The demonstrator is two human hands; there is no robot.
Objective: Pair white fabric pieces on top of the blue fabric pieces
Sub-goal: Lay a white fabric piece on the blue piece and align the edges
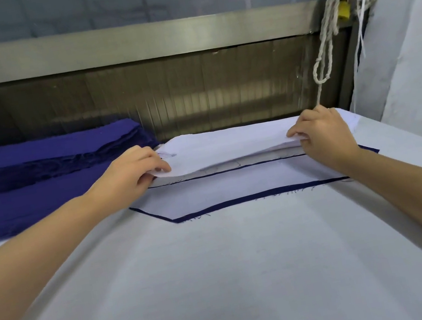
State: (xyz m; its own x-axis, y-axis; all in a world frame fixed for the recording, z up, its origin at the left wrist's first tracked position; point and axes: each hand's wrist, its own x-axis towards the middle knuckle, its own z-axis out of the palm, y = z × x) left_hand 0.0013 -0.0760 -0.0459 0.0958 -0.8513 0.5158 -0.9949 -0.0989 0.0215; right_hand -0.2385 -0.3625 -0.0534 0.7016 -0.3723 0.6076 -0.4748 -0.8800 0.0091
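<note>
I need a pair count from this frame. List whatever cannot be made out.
Head view only:
- Layer count of the lifted white fabric: edges too thin, and the grip of the left hand and right hand covers its corners.
- Blue piece: the laid white piece hides all but its rim.
- Blue stack: cut off by the left edge.
- Pen marks: too small to read.

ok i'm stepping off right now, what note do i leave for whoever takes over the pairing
Hands: left hand and right hand each pinch the near edge of the top white fabric piece, raised off the white stack.
Done: one flat white piece lies on a dark blue fabric piece just in front.
Left: the blue fabric stack at far left is unpaired.
</note>
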